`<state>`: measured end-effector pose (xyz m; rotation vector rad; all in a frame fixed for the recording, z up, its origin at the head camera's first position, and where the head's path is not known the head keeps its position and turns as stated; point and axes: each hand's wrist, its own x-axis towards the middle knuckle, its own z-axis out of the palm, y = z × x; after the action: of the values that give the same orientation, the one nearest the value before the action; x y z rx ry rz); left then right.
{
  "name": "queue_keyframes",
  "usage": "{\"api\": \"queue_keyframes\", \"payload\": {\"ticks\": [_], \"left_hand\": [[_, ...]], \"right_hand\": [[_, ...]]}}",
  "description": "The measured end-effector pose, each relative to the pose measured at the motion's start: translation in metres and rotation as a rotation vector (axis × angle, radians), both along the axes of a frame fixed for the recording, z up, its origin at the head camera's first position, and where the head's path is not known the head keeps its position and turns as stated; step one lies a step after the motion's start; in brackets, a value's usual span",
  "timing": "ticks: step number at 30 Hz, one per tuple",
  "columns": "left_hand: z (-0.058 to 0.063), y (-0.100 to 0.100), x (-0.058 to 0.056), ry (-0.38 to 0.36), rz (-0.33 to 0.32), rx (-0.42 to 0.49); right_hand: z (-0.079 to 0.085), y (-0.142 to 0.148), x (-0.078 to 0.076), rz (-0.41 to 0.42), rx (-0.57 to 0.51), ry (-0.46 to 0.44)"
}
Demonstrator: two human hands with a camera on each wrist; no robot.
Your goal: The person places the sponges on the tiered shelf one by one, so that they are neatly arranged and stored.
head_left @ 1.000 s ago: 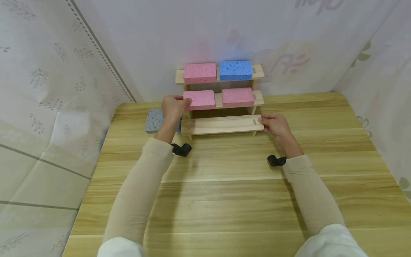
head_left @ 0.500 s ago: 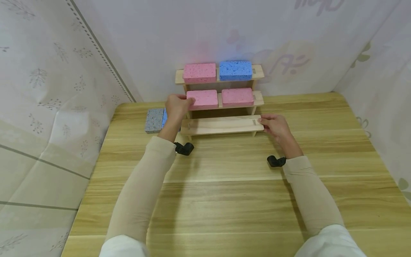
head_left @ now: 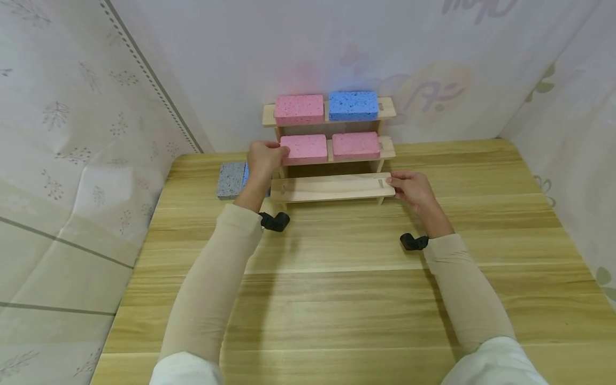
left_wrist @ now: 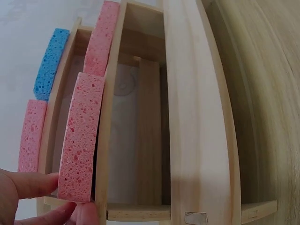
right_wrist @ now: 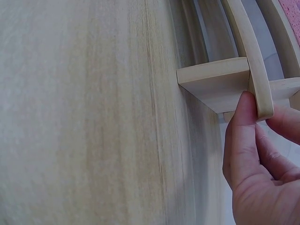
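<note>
A three-step wooden rack (head_left: 332, 187) stands at the back of the table. On its middle step lie two pink sponges side by side. My left hand (head_left: 263, 163) pinches the left end of the left pink sponge (head_left: 304, 147), thumb on one face and fingers on the other, as the left wrist view shows. The right pink sponge (head_left: 356, 145) lies just beside it. My right hand (head_left: 415, 190) grips the right end of the bottom step between thumb and fingers, also seen in the right wrist view. That bottom step holds nothing.
On the top step sit another pink sponge (head_left: 299, 109) and a blue sponge (head_left: 353, 105). Left of the rack, a grey sponge (head_left: 231, 180) lies on the table (head_left: 337, 305) next to a blue one partly hidden by my left hand. A wall covering rises behind.
The left pink sponge has slid a little to the right along the middle step with my left hand, then stayed there. My right hand has kept its place on the rack.
</note>
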<state>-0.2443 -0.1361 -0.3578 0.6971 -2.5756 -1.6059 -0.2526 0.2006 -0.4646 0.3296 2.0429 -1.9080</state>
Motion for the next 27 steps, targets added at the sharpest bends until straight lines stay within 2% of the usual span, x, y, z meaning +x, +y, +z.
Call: {"api": "queue_keyframes", "payload": {"ticks": [5,10,16,27], "left_hand": [[-0.0001,-0.001,-0.0012,-0.003,0.035,0.11],[-0.0013,-0.0021,-0.0008,0.007,0.042,0.156],[-0.0025,-0.0026,-0.0005,0.003,0.037,0.155],[-0.0022,-0.001,0.0002,0.013,0.017,0.105]], "right_hand": [[0.0004,0.0001,-0.0001,-0.001,0.009,-0.002],[0.0005,-0.0008,0.0003,0.0,0.024,0.007],[0.0006,-0.0014,0.0008,-0.01,0.01,0.008],[-0.001,-0.0007,0.0007,-0.011,0.048,0.006]]}}
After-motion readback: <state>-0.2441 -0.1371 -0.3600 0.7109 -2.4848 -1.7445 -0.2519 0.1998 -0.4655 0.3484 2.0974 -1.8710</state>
